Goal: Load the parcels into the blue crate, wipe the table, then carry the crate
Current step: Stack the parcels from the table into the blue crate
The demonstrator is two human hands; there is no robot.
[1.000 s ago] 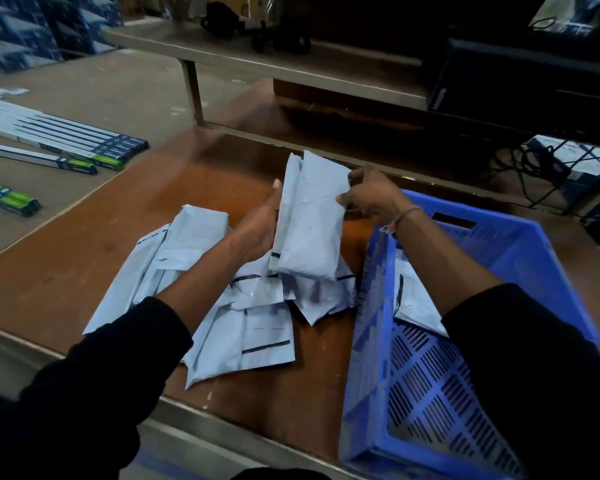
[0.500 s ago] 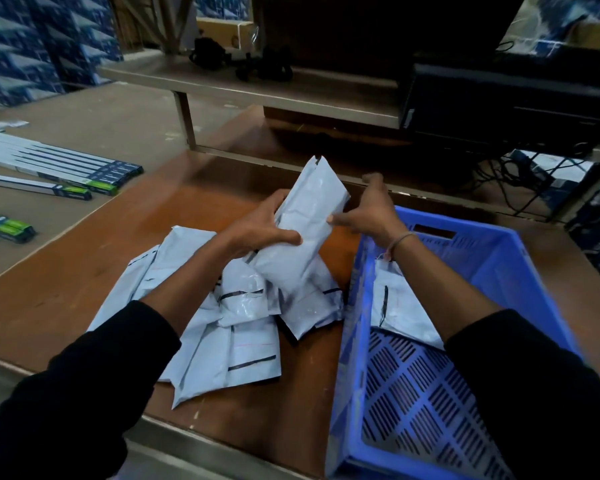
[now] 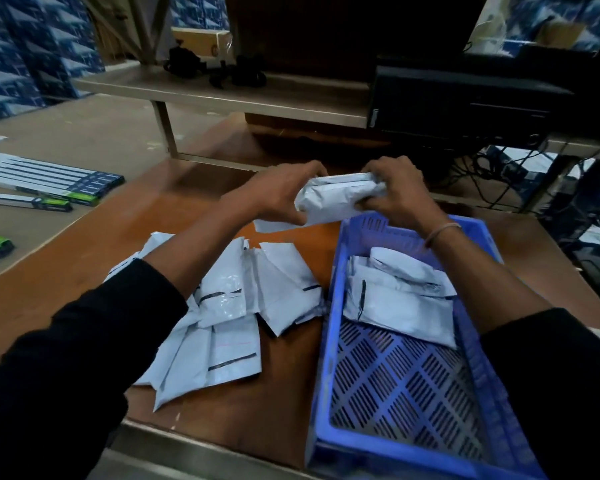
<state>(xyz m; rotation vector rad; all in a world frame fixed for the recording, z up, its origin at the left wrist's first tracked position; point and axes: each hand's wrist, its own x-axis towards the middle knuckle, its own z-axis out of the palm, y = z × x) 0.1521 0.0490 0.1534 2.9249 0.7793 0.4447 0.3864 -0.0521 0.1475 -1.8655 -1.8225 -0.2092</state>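
Unlabelled parcel point(image 3: 336, 199) between both hands

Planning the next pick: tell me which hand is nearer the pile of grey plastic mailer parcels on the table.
Left. The left hand grips the held parcel above the pile; the right hand is over the crate's far rim.

Dim storeroom, metal shelf point(image 3: 222, 95)

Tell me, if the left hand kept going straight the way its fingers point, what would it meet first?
Probably the right hand. The left hand grips one end of the folded parcel with fingers pointing along it toward the right hand at the other end. Depth is hard to judge.
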